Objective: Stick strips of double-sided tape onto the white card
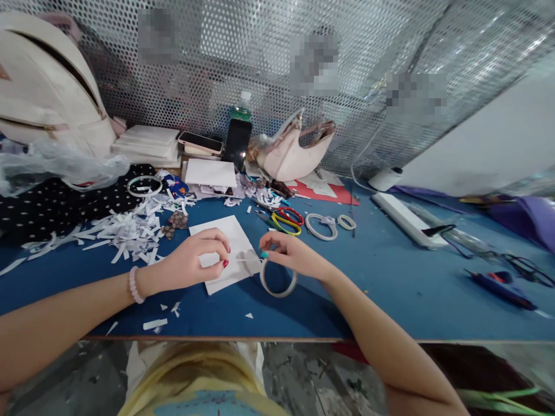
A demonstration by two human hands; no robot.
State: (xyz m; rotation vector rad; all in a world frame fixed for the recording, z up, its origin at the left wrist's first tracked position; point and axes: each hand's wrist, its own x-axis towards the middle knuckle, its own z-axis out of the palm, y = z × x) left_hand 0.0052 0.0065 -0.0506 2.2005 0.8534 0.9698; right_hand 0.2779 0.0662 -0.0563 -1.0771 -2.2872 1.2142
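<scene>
My right hand point(292, 254) is closed, its fingers curled over the top edge of a roll of tape point(278, 296) standing above the blue table. A thin, clear strip of tape point(249, 260) stretches leftward from the roll. My left hand point(191, 258) is curled in a loose pinch towards the strip's other end, thumb and fingertips close together. Just where the strip meets these fingertips is hard to see. Beneath both hands lies a sheet of white paper point(234, 231), partly covered by the left hand. A pink bead bracelet point(135, 285) circles the left wrist.
Scissors with red and yellow handles point(288, 221) lie behind the right hand, beside more rings point(321, 227). Paper scraps point(130, 231) heap at left. Further back are a phone point(237, 141), a bottle point(243, 107) and a pink bag point(295, 153). A power strip point(407, 219) lies right.
</scene>
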